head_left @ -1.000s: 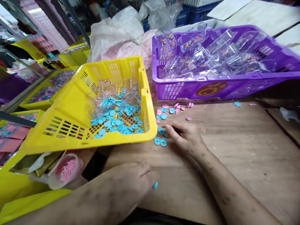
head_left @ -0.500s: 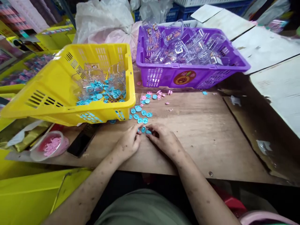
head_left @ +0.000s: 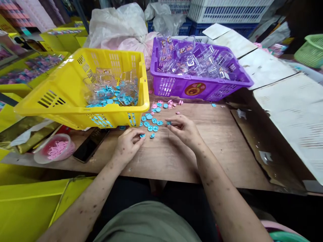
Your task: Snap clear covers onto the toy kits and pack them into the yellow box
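Smooth, glossy plastic: yellow basket [head_left: 75, 116] at ten o'clock, purple basket [head_left: 176, 85] at one. Blue discs [head_left: 150, 128], mid-dial, look plastic too. Tabletop [head_left: 164, 158], six o'clock: wood, low sheen. White-faced cardboard [head_left: 282, 101], three o'clock: matt, scuffed.

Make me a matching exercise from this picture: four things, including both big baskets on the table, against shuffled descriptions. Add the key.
Column 1
1. Yellow slotted plastic basket
2. Round translucent plastic tub
3. Left hand
4. Purple slotted plastic basket

Column 2
A. Has a round sticker on its front wall
B. Grips a small blue plastic piece
C. Has loose blue plastic discs inside, among clear plastic cases
D. Contains small pink plastic pieces

Right pairs: 1-C, 2-D, 3-B, 4-A
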